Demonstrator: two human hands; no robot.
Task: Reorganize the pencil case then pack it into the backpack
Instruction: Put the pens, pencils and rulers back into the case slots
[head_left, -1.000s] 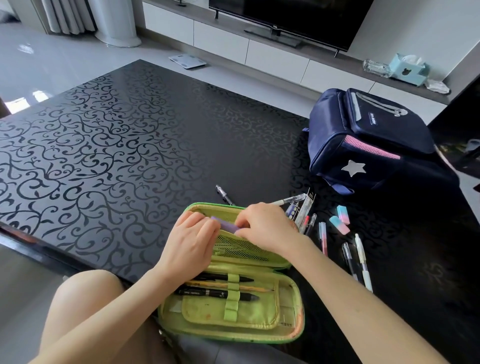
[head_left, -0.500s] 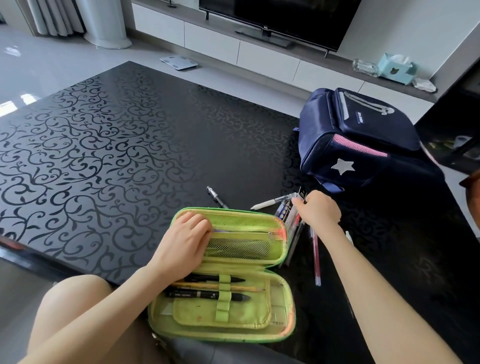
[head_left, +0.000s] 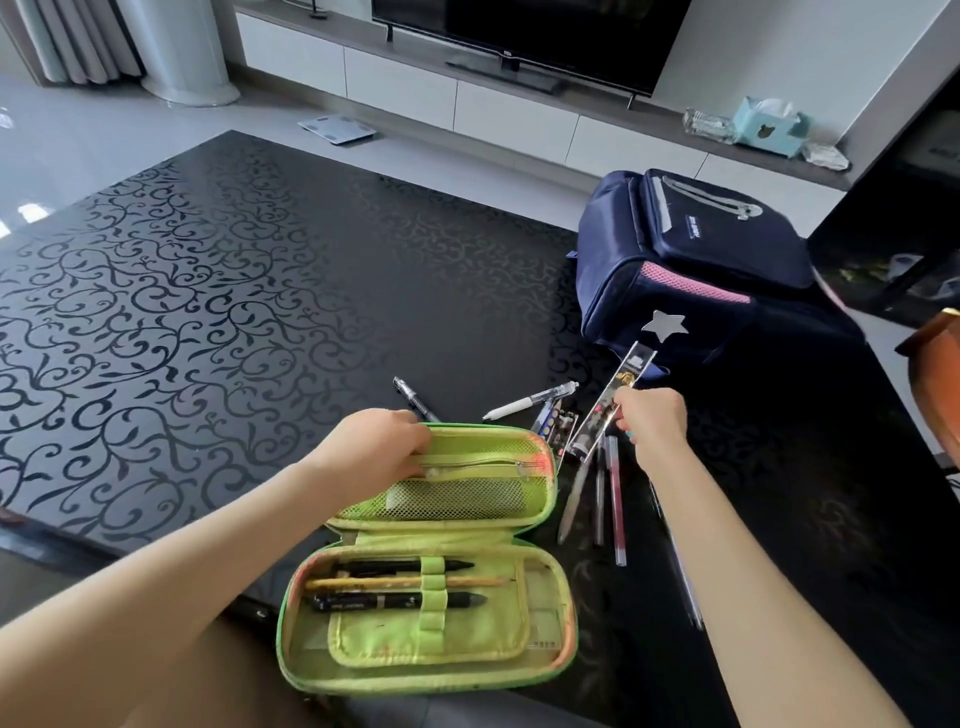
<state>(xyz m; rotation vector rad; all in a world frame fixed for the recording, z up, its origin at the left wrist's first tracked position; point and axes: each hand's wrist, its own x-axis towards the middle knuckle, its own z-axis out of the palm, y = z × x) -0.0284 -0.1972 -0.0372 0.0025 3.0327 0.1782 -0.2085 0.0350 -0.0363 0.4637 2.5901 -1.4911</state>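
A green pencil case lies open at the table's near edge, with two black pens and a yellow pencil under its elastic loop. My left hand grips the upper left rim of the raised lid by the mesh pocket. My right hand pinches a clear ruler with pictures on it, lifted and tilted over the loose pens right of the case. A navy backpack with a silver star lies at the back right, zipped shut as far as I can see.
A black pen and a white pen lie just behind the case. The black patterned table stretches left. A TV cabinet with a tissue box stands beyond. A brown object shows at the right edge.
My right hand left the mesh pocket, reached right to the loose stationery and lifted the ruler off the table. My left hand shifted to the lid's upper rim.
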